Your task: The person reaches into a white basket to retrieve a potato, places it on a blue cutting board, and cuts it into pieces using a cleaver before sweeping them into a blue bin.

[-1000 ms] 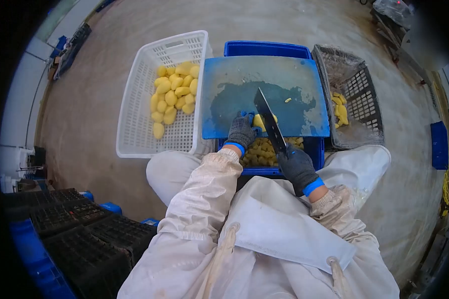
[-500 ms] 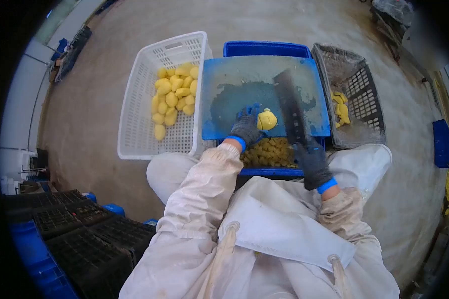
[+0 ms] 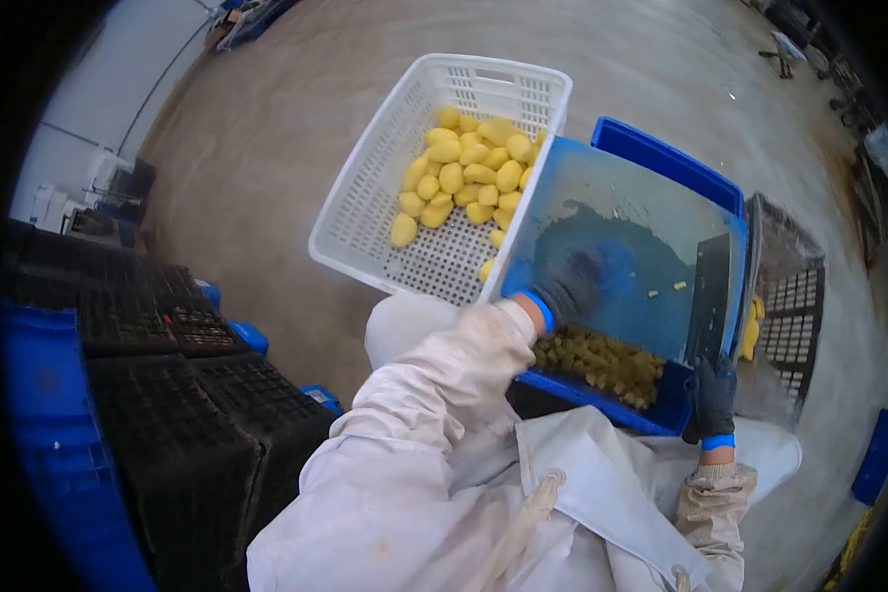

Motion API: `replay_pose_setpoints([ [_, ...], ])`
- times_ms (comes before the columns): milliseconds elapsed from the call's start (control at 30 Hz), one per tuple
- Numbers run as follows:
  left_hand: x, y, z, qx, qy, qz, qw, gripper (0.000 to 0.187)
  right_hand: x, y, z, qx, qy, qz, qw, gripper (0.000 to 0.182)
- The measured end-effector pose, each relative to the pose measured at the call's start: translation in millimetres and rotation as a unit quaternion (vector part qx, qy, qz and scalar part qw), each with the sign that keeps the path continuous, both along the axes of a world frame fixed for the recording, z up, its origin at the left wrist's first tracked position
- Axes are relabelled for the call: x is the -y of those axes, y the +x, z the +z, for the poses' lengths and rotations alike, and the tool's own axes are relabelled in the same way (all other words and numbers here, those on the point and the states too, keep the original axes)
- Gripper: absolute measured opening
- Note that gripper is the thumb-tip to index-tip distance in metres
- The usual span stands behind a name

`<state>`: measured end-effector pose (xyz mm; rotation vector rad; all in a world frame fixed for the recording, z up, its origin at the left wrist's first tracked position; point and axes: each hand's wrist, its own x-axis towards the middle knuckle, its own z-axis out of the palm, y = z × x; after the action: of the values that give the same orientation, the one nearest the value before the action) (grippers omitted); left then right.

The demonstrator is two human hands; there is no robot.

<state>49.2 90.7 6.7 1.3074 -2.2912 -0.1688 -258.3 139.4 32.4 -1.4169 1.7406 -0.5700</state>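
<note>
My left hand (image 3: 574, 286), in a dark glove, is over the left front part of the blue board (image 3: 612, 212); its fingers are smeared by motion. My right hand (image 3: 710, 397), gloved too, holds the handle of a wide dark cleaver (image 3: 709, 296), which lies along the board's right side. Two small yellow bits (image 3: 680, 285) lie on the board left of the blade. Under the board's front edge, a blue bin (image 3: 673, 400) holds many cut chunks (image 3: 602, 365). Left of the board stands a white crate (image 3: 365, 237) with several peeled yellow potatoes (image 3: 451, 178).
A grey crate (image 3: 797, 257) with yellow pieces (image 3: 751, 331) stands at the right. Behind the board is another blue bin (image 3: 666, 156). Stacked black crates (image 3: 168, 434) are at the lower left. A blue container (image 3: 877, 457) lies at the far right.
The view has turned left. The yellow piece beside my left hand is gone from the board, and small bits show there. The cleaver has moved toward the board's right edge.
</note>
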Motion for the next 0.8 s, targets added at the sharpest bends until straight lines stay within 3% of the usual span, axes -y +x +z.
replay_pose_setpoints([
  [33,23.6,34.9,-8.6,-0.229,-0.033,0.078,0.97,0.026,7.7,-25.8,-33.0,-0.24,-0.149,0.21,0.936,0.033],
  [67,44.4,68.7,-11.0,-0.292,0.056,0.195,0.935,0.026,11.3,-20.8,-30.5,-0.242,-0.152,0.216,0.934,0.033],
  [100,63.1,110.7,-26.8,-0.312,0.0,0.263,0.913,0.025,15.8,-11.3,-22.6,-0.252,-0.117,0.225,0.934,0.033],
  [133,73.2,148.9,-44.3,-0.273,0.019,0.326,0.905,0.029,21.1,-6.1,-19.2,-0.263,-0.082,0.234,0.932,0.034],
  [167,75.7,183.1,-72.7,-0.234,0.097,0.381,0.889,0.035,26.0,-14.1,-31.3,-0.349,-0.116,0.3,0.881,0.032],
  [200,78.2,210.2,-99.0,-0.192,0.177,0.432,0.863,0.041,25.1,-11.7,-33.1,-0.316,-0.082,0.269,0.906,0.032],
  [233,77.6,225.4,-113.9,-0.141,0.208,0.429,0.867,0.047,26.4,-8.0,-33.9,-0.282,-0.049,0.238,0.928,0.033],
  [300,79.0,240.3,-143.2,-0.089,0.242,0.424,0.868,0.055,19.4,-19.9,-43.8,-0.378,-0.216,0.343,0.832,0.034],
  [400,103.3,245.0,-186.0,-0.044,0.33,0.382,0.862,0.07,14.8,-8.6,-26.1,-0.429,-0.16,0.354,0.816,0.044],
  [467,122.9,236.0,-207.0,0.032,0.36,0.332,0.871,0.079,14.1,-12.5,-29.4,-0.421,-0.17,0.354,0.818,0.039],
  [533,136.0,223.6,-221.5,0.022,0.357,0.343,0.868,0.08,24.7,2.7,-17.5,-0.415,-0.18,0.355,0.818,0.034],
  [567,140.5,216.1,-223.1,0.019,0.351,0.356,0.865,0.082,29.7,31.4,4.1,-0.246,-0.021,0.15,0.957,0.028],
  [600,142.3,211.4,-222.6,0.018,0.347,0.371,0.861,0.083,34.0,47.4,13.2,-0.048,0.14,-0.074,0.986,0.023],
  [667,137.0,201.2,-219.2,0.012,0.345,0.38,0.858,0.08,25.5,17.0,-10.0,-0.093,0.101,-0.037,0.99,0.017],
  [733,124.9,197.1,-216.4,0.182,0.429,0.261,0.845,0.073,24.9,17.5,-10.4,-0.136,0.047,0.059,0.988,0.017],
  [767,108.1,197.2,-216.2,0.172,0.388,0.26,0.867,0.064,24.3,22.2,-9.9,-0.132,0.052,0.06,0.988,0.017],
  [800,100.1,202.8,-220.3,0.173,0.394,0.262,0.864,0.064,24.8,26.0,-6.4,-0.091,0.094,-0.015,0.991,0.016],
])
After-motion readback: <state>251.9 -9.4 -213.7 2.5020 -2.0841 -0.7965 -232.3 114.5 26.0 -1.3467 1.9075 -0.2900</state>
